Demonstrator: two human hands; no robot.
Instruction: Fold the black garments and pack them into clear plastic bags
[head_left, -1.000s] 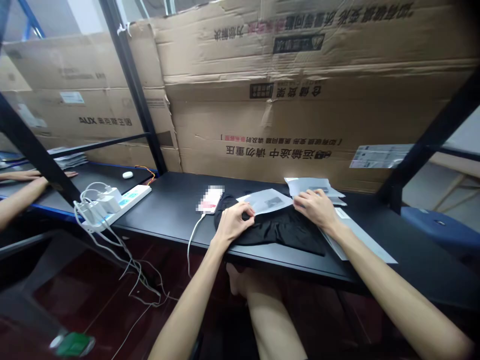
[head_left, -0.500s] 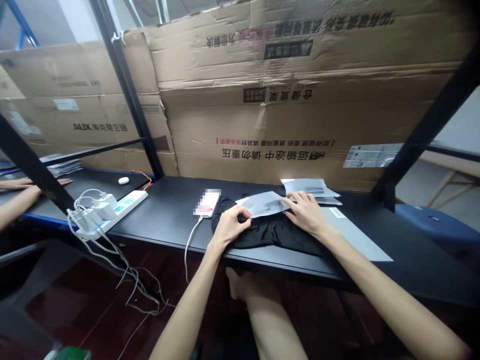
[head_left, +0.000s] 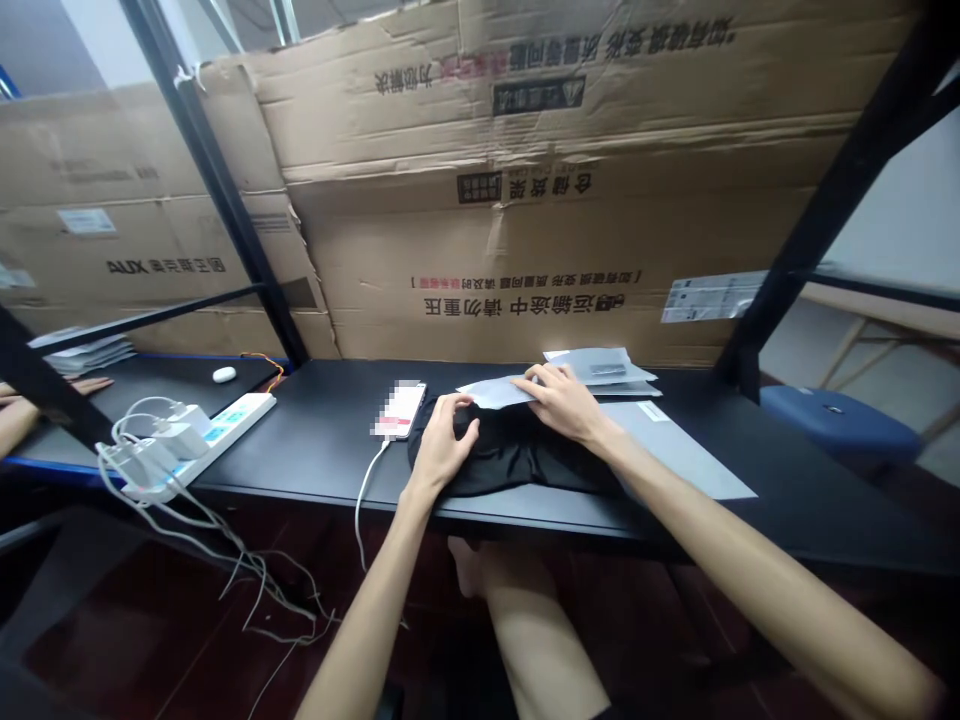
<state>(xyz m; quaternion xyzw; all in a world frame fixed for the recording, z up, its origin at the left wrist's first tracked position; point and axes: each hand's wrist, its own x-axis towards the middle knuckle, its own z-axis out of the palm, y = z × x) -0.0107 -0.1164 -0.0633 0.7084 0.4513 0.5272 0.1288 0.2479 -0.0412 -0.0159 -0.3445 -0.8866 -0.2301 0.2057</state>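
Note:
My left hand (head_left: 446, 445) rests on a crumpled black garment (head_left: 517, 462), its fingers curled and apart. My right hand (head_left: 564, 404) lies further back, with its fingertips over the right end of a thin grey plastic sheet (head_left: 495, 392) that sits on the garment's far edge. Behind that hand lie more grey plastic bags (head_left: 600, 365). A phone with a pixelated screen (head_left: 400, 410) stands just left of the garment, with a white cable (head_left: 366, 500) trailing over the table's front edge.
A long grey sheet (head_left: 675, 450) lies right of the garment on the black table (head_left: 315, 440). Left stand a power strip (head_left: 240, 420) with chargers and tangled cables. A co-worker's hand (head_left: 90, 384) rests beyond a black post. Cardboard boxes stand behind.
My right hand has slid left along the grey sheet, and the sheet has shifted slightly left. The whole view has drifted, with the scene moving left in the picture.

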